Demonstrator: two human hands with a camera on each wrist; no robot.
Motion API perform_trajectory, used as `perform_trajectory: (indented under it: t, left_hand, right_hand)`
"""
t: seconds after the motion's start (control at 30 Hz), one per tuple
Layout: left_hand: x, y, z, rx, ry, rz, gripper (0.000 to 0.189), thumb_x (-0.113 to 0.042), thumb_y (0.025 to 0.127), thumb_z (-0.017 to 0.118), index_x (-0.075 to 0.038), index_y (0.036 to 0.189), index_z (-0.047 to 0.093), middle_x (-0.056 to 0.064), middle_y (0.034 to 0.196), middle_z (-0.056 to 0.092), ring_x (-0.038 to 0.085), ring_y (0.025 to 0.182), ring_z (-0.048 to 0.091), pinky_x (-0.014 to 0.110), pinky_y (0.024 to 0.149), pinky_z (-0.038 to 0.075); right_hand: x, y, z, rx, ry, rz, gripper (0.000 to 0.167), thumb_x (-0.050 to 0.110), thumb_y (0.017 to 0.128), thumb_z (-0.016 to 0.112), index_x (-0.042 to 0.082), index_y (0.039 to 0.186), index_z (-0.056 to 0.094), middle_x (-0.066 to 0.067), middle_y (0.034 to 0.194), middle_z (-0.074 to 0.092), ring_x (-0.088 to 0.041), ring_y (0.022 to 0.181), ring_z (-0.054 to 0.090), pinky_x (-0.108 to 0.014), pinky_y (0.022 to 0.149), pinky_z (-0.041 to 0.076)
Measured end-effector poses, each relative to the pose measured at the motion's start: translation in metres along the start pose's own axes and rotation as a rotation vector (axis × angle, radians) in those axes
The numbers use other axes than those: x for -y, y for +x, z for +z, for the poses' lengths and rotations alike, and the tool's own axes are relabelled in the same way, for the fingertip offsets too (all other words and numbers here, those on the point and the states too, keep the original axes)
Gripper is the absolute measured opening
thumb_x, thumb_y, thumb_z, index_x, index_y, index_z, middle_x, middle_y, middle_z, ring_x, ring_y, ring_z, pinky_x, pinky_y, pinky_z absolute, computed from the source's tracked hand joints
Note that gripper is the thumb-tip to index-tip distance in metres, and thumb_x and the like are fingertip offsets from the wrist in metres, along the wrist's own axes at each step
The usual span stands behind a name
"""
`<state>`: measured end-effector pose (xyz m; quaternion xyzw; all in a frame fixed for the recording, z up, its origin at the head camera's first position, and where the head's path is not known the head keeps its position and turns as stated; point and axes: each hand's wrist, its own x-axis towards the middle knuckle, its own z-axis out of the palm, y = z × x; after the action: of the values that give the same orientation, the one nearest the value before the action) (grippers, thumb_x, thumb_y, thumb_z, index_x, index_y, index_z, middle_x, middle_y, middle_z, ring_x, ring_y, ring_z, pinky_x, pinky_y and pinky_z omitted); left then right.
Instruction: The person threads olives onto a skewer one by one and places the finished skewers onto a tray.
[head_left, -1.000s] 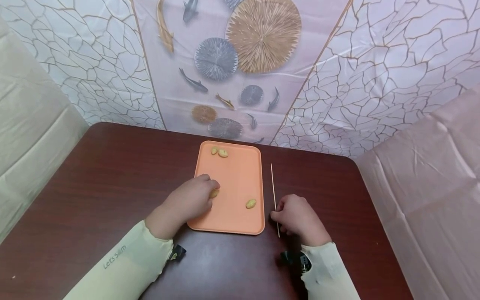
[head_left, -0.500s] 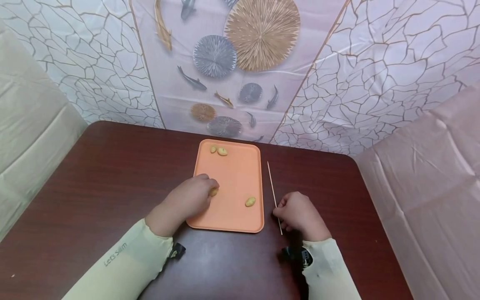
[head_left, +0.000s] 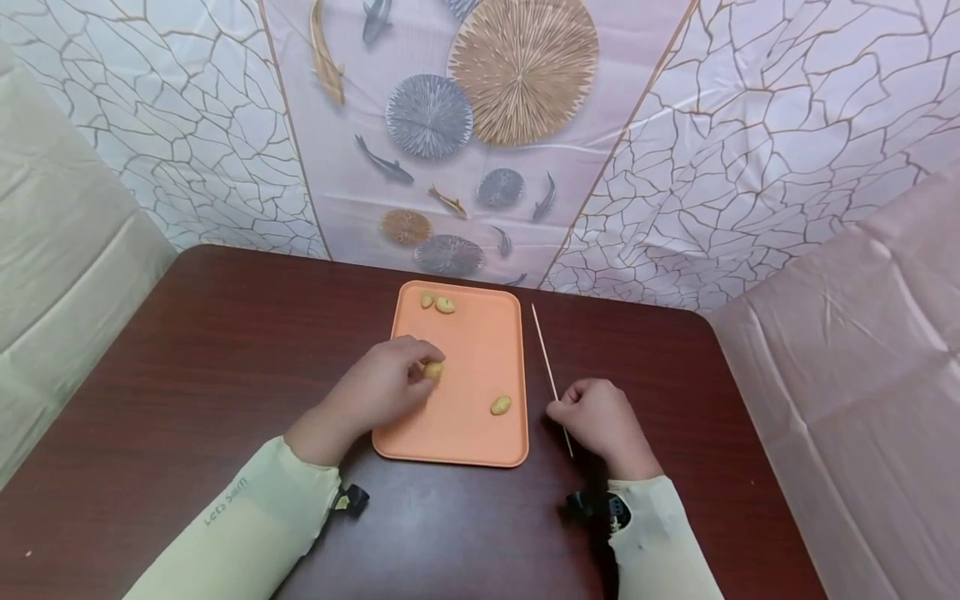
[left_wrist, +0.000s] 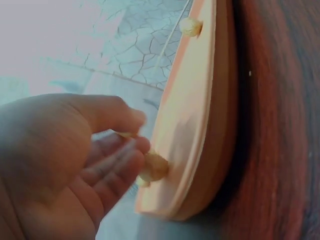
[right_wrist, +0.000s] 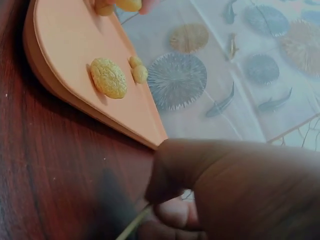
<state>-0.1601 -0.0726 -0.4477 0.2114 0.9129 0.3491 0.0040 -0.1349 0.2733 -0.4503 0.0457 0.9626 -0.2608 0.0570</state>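
Observation:
My left hand (head_left: 378,383) is over the left half of an orange tray (head_left: 465,437), with thumb and forefinger pinching a small yellow potato (head_left: 432,371). The right wrist view has the held potato (right_wrist: 129,4) at its top edge, close to another potato (right_wrist: 104,8) on the tray. Right of the tray, my right hand (head_left: 600,423) pinches a thin wooden skewer (head_left: 545,352) between thumb and fingers; its tip points away from me. A lumpy, mottled potato (head_left: 500,405) lies near the tray's right front corner.
Two more potatoes, one small (head_left: 427,301) and one larger (head_left: 446,306), lie at the tray's far left corner. The tray rests on a dark reddish-brown table (head_left: 247,350). A patterned cloth (head_left: 450,192) hangs behind the table's far edge.
My left hand has shifted slightly away from me and rightward, and more of its potato shows. The skewer has slid forward, its far end tilting left; my right hand has moved slightly forward.

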Motion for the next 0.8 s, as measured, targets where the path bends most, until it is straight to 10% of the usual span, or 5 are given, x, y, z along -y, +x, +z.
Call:
perform_trajectory:
  t: [0.27, 0.5, 0.8]
  left_hand:
    - [0.022, 0.0, -0.009, -0.115, -0.378, -0.248, 0.036, -0.017, 0.1, 0.086, -0.022, 0.134, 0.077, 0.004, 0.128, 0.077, 0.021, 0.108, 0.077, 0.033, 0.084, 0.067]
    - [0.039, 0.001, -0.008, -0.203, -0.629, -0.295, 0.044, -0.017, 0.101, 0.086, -0.017, 0.143, 0.073, 0.008, 0.139, 0.072, 0.025, 0.116, 0.074, 0.021, 0.082, 0.064]
    - [0.047, -0.001, -0.003, -0.28, -0.813, -0.264, 0.044, -0.018, 0.109, 0.077, -0.007, 0.15, 0.068, 0.014, 0.138, 0.069, 0.018, 0.117, 0.08, 0.035, 0.103, 0.067]
  right_hand:
    - [-0.011, 0.01, 0.012, -0.011, 0.272, -0.128, 0.009, 0.015, 0.091, 0.078, 0.014, 0.083, 0.073, 0.0, 0.069, 0.069, -0.019, 0.061, 0.064, -0.028, 0.057, 0.051]
    - [-0.011, 0.009, 0.018, 0.046, 0.653, -0.25, 0.016, 0.004, 0.098, 0.085, -0.003, 0.11, 0.079, -0.016, 0.09, 0.081, -0.018, 0.074, 0.08, -0.03, 0.068, 0.068]
    - [0.007, 0.0, 0.035, -0.042, 0.598, -0.387, 0.016, 0.014, 0.103, 0.084, 0.002, 0.113, 0.083, -0.007, 0.086, 0.074, -0.01, 0.07, 0.066, -0.023, 0.06, 0.057]
